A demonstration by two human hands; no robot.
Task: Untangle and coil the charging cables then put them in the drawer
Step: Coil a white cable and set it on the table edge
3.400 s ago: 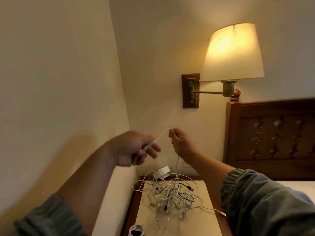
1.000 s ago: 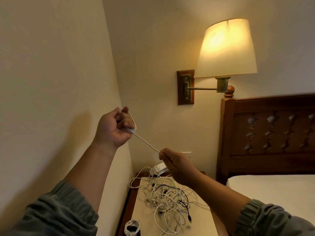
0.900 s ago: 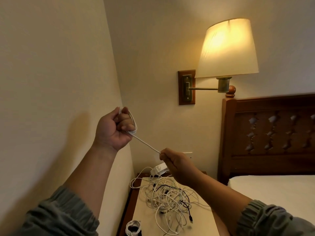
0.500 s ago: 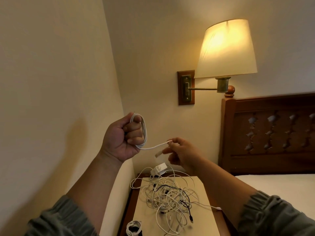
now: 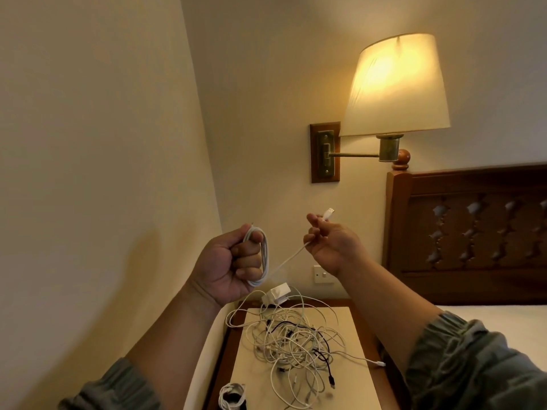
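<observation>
White cable [image 5: 265, 253] around left fingers [image 5: 246, 257]

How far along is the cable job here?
Done: one small coil lies by the near corner of the nightstand; whether it is in a drawer, I cannot tell. In hand: the left hand grips a nearly wound white cable, the right hand pinches its plug. Left: the big tangle, plus stowing everything.

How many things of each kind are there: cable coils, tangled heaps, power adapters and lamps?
Cable coils: 2, the white cable on the left hand and a small bundle at the bottom edge.
Tangled heaps: 1, the heap; its cables cannot be counted.
Power adapters: 1, the white adapter.
Lamps: 1, the wall lamp.
Total: 5.
</observation>
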